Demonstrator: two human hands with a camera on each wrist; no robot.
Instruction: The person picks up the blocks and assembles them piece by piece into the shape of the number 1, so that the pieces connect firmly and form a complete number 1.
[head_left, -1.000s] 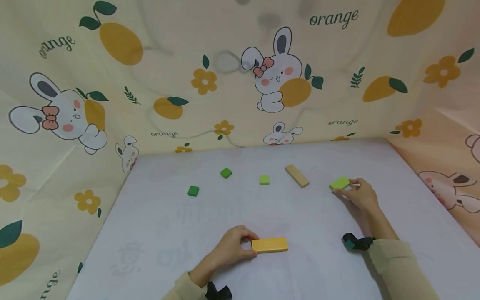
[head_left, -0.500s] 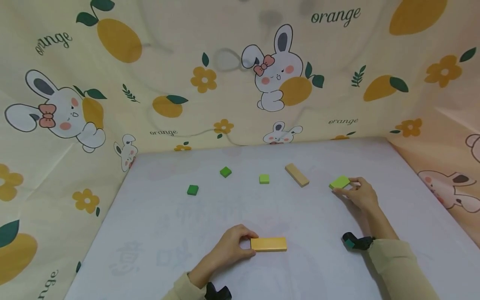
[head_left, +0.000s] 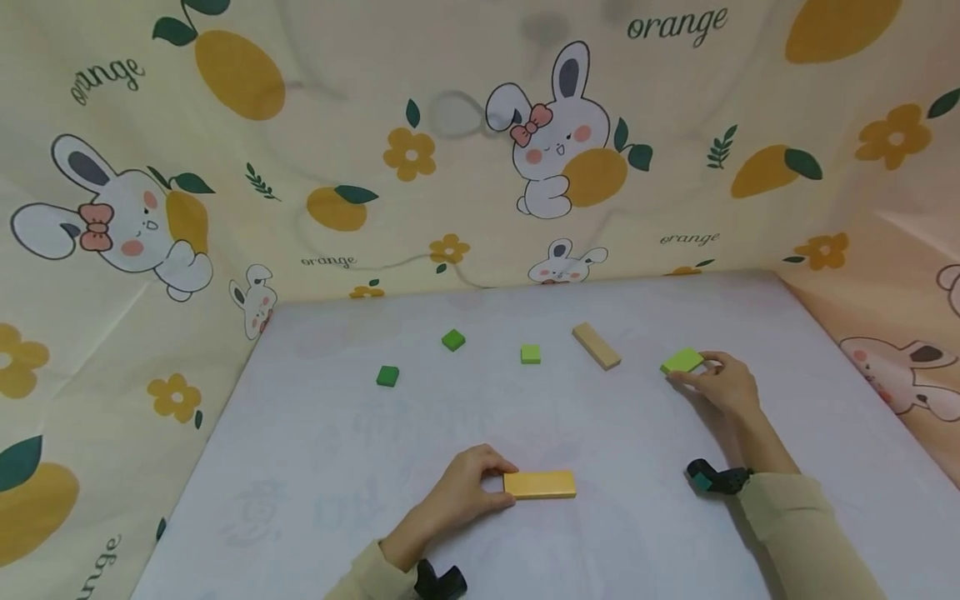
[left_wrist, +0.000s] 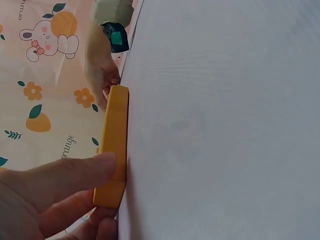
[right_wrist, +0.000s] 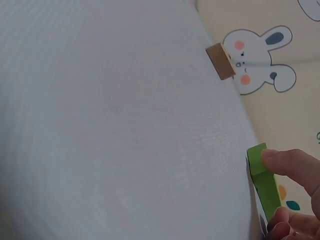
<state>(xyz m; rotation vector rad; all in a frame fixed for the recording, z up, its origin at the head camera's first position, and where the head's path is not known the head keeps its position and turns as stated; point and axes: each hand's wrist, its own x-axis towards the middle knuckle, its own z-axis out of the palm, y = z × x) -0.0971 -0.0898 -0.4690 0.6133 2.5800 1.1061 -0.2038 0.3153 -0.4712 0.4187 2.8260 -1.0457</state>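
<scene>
My left hand (head_left: 467,489) pinches the left end of a yellow-orange rectangular block (head_left: 540,485) lying flat near the front middle of the table. In the left wrist view the thumb presses along one side of that block (left_wrist: 115,135), with fingers curled at its other side. Farther back on the right, my right hand (head_left: 723,385) holds a light green block (head_left: 682,361) between thumb and fingers. Seen from the right wrist, the thumb lies on one edge of the green block (right_wrist: 257,159) while the other fingertips are at its far edge, low over the white surface.
A plain wooden block (head_left: 597,346) lies slantwise left of the right hand. Beside it is a small light green block (head_left: 530,354). Two darker green blocks, one farther back (head_left: 453,339) and one nearer (head_left: 387,376), lie to the left. A patterned cloth (head_left: 420,208) walls the table.
Both hands keep their grips on the same blocks and stay in place. The head view shifts slightly; no block visibly moves on the table.
</scene>
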